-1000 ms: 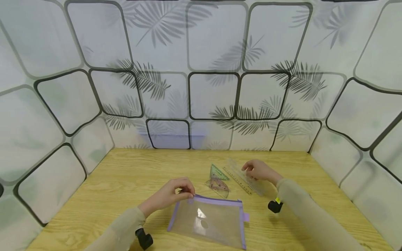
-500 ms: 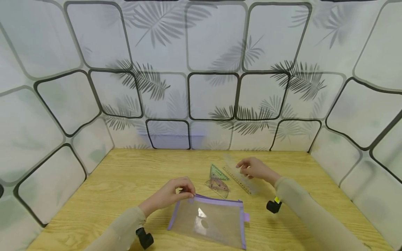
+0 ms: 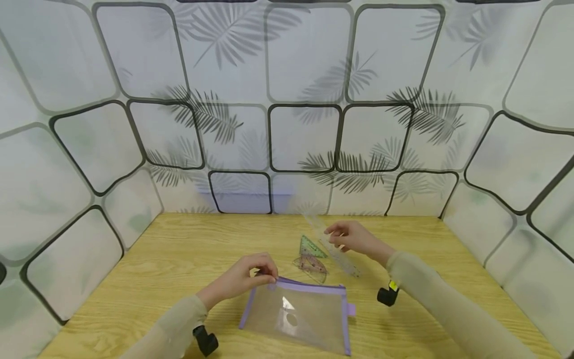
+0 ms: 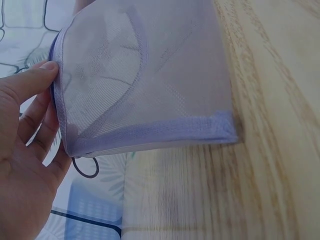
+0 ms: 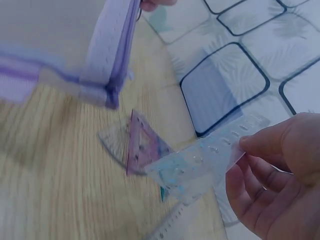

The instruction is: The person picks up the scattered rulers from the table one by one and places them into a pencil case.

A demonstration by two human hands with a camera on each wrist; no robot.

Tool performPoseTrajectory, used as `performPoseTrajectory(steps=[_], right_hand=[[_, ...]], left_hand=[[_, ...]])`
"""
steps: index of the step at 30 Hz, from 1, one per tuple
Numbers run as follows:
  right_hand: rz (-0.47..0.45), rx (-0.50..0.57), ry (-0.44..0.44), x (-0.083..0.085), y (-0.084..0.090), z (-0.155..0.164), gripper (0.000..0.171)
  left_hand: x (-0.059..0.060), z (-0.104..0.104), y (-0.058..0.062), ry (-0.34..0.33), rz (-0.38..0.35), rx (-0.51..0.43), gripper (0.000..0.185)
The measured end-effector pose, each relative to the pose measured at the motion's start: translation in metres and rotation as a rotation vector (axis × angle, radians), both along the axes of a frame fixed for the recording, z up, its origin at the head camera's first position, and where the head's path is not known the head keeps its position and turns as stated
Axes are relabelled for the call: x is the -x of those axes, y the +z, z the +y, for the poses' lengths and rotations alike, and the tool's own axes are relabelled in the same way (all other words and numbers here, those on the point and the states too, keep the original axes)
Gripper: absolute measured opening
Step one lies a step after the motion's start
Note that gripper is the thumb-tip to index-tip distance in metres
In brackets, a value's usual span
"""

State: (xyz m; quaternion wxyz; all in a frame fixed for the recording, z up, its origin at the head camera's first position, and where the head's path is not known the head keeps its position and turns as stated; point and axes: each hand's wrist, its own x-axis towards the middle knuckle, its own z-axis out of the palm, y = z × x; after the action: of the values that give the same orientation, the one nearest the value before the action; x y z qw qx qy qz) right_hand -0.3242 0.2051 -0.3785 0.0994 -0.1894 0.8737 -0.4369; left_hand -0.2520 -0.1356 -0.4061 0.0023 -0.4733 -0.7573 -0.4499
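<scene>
Desk (image 3: 179, 259): light wood grain, lying beneath both hands. Wall panels (image 3: 305, 75): white with black rounded squares and grey palm-leaf prints, enclosing it behind and beside the hands.

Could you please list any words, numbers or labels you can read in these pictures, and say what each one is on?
None can be read.
Clear ruler in the right hand: scale marks, too small and blurred.
Green set square and protractor: markings too small.
Mesh pouch held by the left hand: no text visible.
</scene>
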Motion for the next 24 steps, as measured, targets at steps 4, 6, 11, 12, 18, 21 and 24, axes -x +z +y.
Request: performPoseTrajectory(steps=[4, 6, 11, 12, 18, 21, 24], right_hand=[[-0.023, 0.054, -0.002, -0.006, 0.002, -0.010, 0.032], [-0.030, 0.074, 0.005, -0.009, 0.002, -0.014, 0.033], [-0.051, 0.107, 0.031, -0.016, 0.005, -0.022, 0.035], [-0.056, 0.114, 0.038, -0.017, 0.006, -0.024, 0.035], [-0.060, 0.122, 0.079, -0.022, 0.007, -0.029, 0.035], [-0.066, 0.119, 0.100, -0.024, 0.005, -0.030, 0.036], [-0.075, 0.120, 0.127, -0.026, 0.003, -0.033, 0.034]], left_hand=[[0.000, 0.000, -0.001, 0.003, -0.001, 0.004, 0.005], [0.000, 0.000, -0.002, 0.002, 0.005, 0.005, 0.005], [0.002, 0.000, -0.002, -0.011, 0.018, 0.002, 0.006], [0.002, 0.000, -0.002, -0.013, 0.018, 0.001, 0.006], [0.004, 0.000, -0.002, -0.019, 0.013, -0.004, 0.006], [0.004, 0.001, -0.002, -0.018, 0.007, -0.007, 0.006], [0.003, 0.001, -0.003, -0.017, 0.003, -0.009, 0.006]])
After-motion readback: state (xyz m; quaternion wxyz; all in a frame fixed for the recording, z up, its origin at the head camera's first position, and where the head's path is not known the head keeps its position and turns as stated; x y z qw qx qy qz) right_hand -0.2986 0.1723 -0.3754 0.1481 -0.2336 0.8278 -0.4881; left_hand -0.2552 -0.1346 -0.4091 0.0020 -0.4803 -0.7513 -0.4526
